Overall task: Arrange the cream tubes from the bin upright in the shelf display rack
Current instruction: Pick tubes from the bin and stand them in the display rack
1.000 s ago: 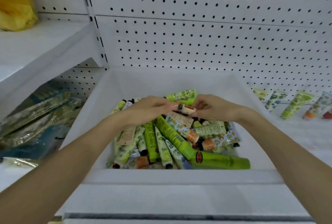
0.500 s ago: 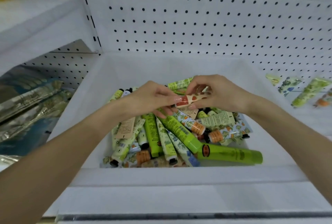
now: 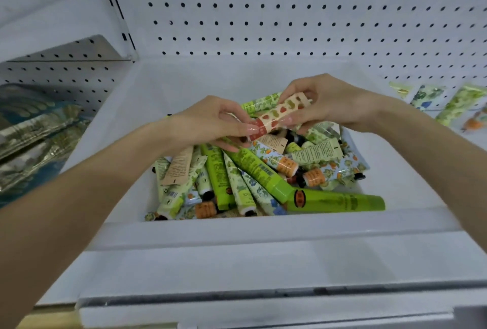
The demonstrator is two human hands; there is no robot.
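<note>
The left hand (image 3: 210, 123) pinches the lower, reddish end of a small spotted tube (image 3: 282, 113) between thumb and fingertips (image 3: 251, 129). The right hand (image 3: 329, 104) pinches the upper end, with its fingers curled around it. Neither hand is spread; both are closed only on this one tube. The tube is tilted, its left end lower, and it hangs just above the pile of tubes (image 3: 250, 175) in the white bin (image 3: 237, 228). We cannot tell if it touches the tubes under it.

We judge that the step in hand is to take this one tube out and to find which end is the cap. To do it well, we think one hand should take the tube near its middle, with only light pressure, because a soft tube can dent easily. It should then rise straight, so that it does not drag its neighbours or the long green tube (image 3: 337, 202) at the front of the bin. After this it must turn upright.

At the far right some tubes on the shelf (image 3: 461, 101) already lean against the pegboard wall (image 3: 290, 12), well apart from the bin. The rack itself we cannot make out
</note>
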